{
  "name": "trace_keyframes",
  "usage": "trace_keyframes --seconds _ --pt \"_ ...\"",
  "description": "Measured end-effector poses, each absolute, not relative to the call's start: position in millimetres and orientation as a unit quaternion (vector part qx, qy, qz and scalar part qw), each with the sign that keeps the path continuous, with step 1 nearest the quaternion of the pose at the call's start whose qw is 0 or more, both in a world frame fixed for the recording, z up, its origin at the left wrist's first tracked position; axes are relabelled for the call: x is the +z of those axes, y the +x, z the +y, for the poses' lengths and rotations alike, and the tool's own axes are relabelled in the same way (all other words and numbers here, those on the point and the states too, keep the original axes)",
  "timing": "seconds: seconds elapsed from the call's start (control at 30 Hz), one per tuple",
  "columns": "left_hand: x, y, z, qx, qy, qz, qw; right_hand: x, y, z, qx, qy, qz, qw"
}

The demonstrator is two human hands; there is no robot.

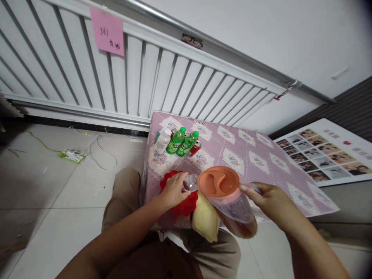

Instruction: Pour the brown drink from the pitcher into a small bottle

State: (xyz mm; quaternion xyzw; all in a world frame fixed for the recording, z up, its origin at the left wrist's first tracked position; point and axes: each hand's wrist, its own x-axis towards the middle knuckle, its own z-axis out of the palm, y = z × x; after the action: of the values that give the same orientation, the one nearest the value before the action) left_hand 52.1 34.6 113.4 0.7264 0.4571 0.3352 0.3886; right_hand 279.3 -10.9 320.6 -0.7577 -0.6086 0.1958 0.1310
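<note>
My left hand is closed around a small clear glass above a red scalloped mat. With my right hand I grip the handle of a clear pitcher that has an orange lid and brown liquid low inside. The pitcher is tilted, its lid end close beside the glass. Whether liquid passes between them cannot be made out. Below the lid a yellow cloth lies at the table's near edge.
On the table's patterned cloth stand two green bottles, a white-capped bottle and a red can. Behind is a white radiator. A photo board leans at the right. A power strip lies on the floor.
</note>
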Motion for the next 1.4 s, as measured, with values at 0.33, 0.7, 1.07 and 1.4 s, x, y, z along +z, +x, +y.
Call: trace_keyframes --seconds 0.33,0.7,1.07,1.4 --pt "113.3 52.1 34.2 0.33 0.73 0.459 0.383 320.8 280.8 -10.4 0.199 -0.755 -0.611 0.131" --pt "111.3 52.6 34.8 0.336 0.727 0.457 0.387 322.5 280.0 -9.9 0.191 -0.741 -0.628 0.138" --pt "114.9 51.6 34.6 0.336 0.726 0.455 0.392 321.5 277.6 -8.0 0.199 -0.765 -0.601 0.118" --pt "115.0 51.4 34.9 0.328 0.729 0.458 0.39 321.8 280.1 -8.2 0.196 -0.75 -0.619 0.124"
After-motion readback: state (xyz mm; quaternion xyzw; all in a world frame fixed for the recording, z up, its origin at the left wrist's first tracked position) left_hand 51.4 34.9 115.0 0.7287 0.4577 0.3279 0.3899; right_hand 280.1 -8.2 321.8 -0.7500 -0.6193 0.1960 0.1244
